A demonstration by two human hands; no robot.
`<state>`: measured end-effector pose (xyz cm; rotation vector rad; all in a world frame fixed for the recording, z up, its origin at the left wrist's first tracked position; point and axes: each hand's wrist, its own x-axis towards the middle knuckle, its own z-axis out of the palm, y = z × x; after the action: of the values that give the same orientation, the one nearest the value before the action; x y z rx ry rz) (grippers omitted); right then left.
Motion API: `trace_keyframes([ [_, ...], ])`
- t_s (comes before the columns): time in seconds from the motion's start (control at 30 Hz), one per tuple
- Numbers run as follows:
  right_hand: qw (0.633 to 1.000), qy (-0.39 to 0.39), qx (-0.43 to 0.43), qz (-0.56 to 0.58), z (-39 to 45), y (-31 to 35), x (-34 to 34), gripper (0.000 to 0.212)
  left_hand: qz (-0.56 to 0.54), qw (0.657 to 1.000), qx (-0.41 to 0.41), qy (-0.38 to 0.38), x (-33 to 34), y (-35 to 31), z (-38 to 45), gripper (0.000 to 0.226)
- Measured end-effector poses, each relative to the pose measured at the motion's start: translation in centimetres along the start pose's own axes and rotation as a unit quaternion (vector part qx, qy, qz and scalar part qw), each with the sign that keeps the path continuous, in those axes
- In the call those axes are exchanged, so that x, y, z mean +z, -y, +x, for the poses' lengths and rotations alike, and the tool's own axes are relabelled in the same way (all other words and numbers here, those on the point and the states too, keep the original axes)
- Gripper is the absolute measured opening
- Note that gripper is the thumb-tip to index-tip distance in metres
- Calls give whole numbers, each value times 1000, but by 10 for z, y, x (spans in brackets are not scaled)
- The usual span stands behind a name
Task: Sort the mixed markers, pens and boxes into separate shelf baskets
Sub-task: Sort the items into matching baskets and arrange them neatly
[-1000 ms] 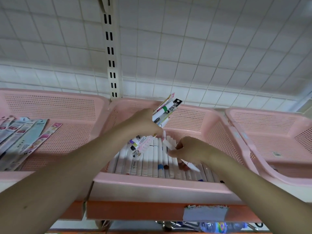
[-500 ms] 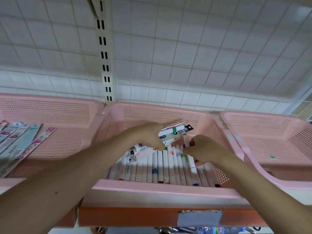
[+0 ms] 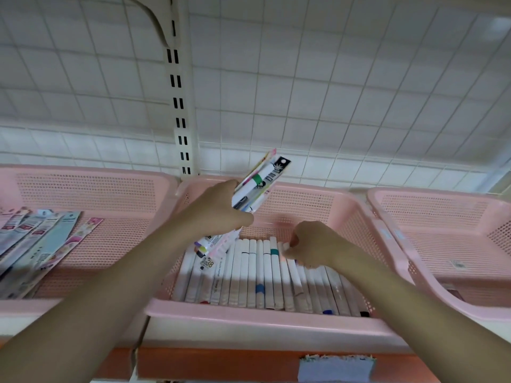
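My left hand [image 3: 213, 210] grips a bunch of packaged markers [image 3: 258, 182] and holds it tilted up above the back of the middle pink basket [image 3: 265, 313]. A row of white markers [image 3: 254, 275] lies side by side on that basket's floor. My right hand [image 3: 312, 244] is low inside the basket, its fingers curled and pinching the top end of one white marker [image 3: 293, 272] in the row. The lower ends of the packages stick out under my left hand.
The left pink basket [image 3: 91, 186] holds several flat packaged pens [image 3: 38, 244] fanned out. The right pink basket [image 3: 442, 200] shows a mesh floor with a small label. A slotted shelf upright [image 3: 179, 106] and wire grid stand behind; an orange shelf edge [image 3: 249, 363] runs below.
My left hand has lifted and tilted the packaged markers upward again. My right hand has dropped from beside the packages down onto the row of white markers.
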<state>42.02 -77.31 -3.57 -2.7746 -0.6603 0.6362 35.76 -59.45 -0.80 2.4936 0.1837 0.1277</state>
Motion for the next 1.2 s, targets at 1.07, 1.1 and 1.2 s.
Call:
trace_keyframes([
  [1.07,981,-147,-122,-26,-2,2,-14,29,63,995,-48,-58,11,7,-34,30],
  [1.1,970,-205,-131,4,-3,0,-16,24,113,991,-37,-59,14,4,-34,30],
  [1.2,941,-280,-140,132,-5,1,-16,32,210,977,-17,-36,29,-5,-32,36],
])
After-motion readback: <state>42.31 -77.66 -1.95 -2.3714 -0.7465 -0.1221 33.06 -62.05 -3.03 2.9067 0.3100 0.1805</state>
